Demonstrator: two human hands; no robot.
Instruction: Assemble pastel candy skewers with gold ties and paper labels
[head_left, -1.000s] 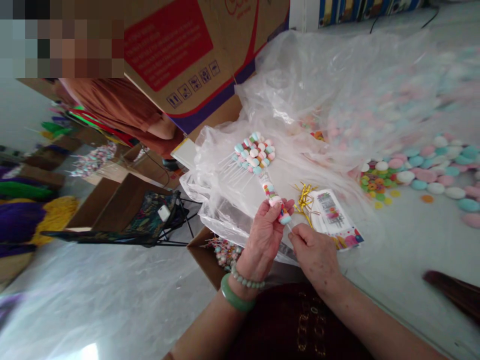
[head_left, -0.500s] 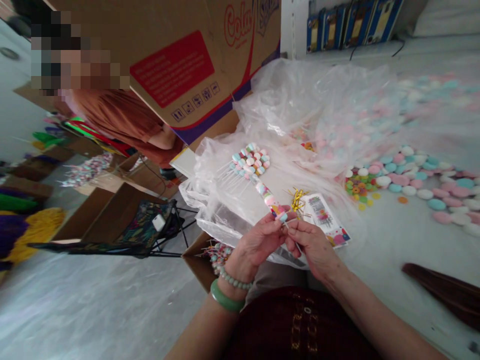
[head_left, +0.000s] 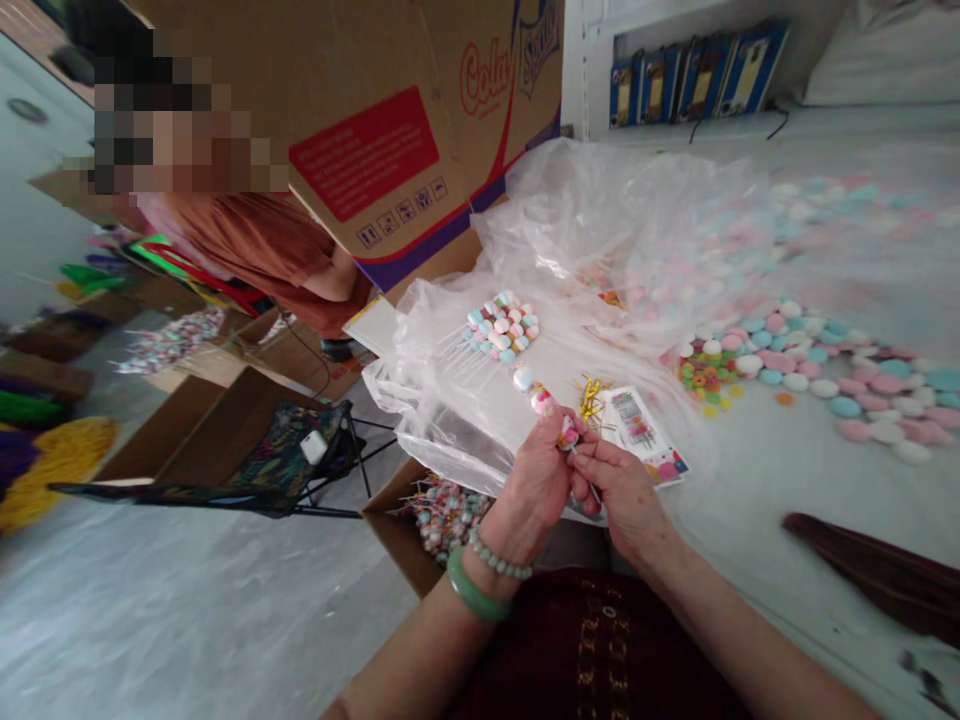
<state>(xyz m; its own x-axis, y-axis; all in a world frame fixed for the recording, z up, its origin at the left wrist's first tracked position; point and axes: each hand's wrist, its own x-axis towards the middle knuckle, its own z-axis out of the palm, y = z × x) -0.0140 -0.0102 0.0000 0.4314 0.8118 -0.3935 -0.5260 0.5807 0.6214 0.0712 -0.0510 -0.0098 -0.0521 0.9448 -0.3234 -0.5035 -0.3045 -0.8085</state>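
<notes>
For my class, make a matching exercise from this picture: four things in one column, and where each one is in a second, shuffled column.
Things:
1. Jade bangle
2. Gold ties
3. Pastel candies
4. Candy stick

Places:
A. Held by the left hand and right hand
B. Loose, to the right of the plastic
C. On the left wrist
D. Beside the printed cards

Pairs: 1C, 2D, 3B, 4A

Head camera faces down (close) on left hand (head_left: 534,482), right hand (head_left: 621,498)
</notes>
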